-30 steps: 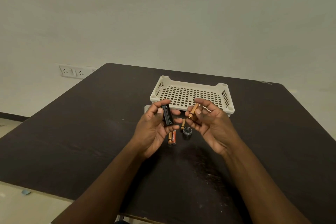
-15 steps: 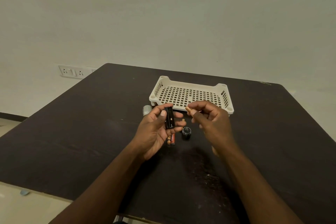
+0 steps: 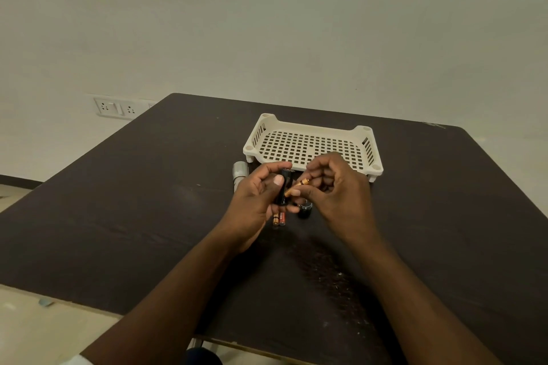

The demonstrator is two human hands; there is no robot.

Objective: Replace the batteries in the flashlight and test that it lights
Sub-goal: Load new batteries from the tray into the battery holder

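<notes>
My left hand [image 3: 255,201] grips a black battery holder [image 3: 285,187] upright above the table. My right hand [image 3: 338,192] pinches a small gold battery [image 3: 298,186] and its left end touches the holder's side. Under the hands, two more small batteries [image 3: 279,219] lie side by side on the table. A black flashlight end cap [image 3: 305,210] stands just right of them. The silver flashlight body [image 3: 239,172] lies behind my left hand, mostly hidden by it.
A cream perforated plastic basket [image 3: 367,151] stands on the dark table [image 3: 148,216] just beyond the hands. Pale scuffs mark the table near its front edge. A wall socket plate [image 3: 114,107] is at the far left.
My right hand turned palm down and carried the gold battery leftward until it met the holder in my left hand. The left hand stayed nearly still.
</notes>
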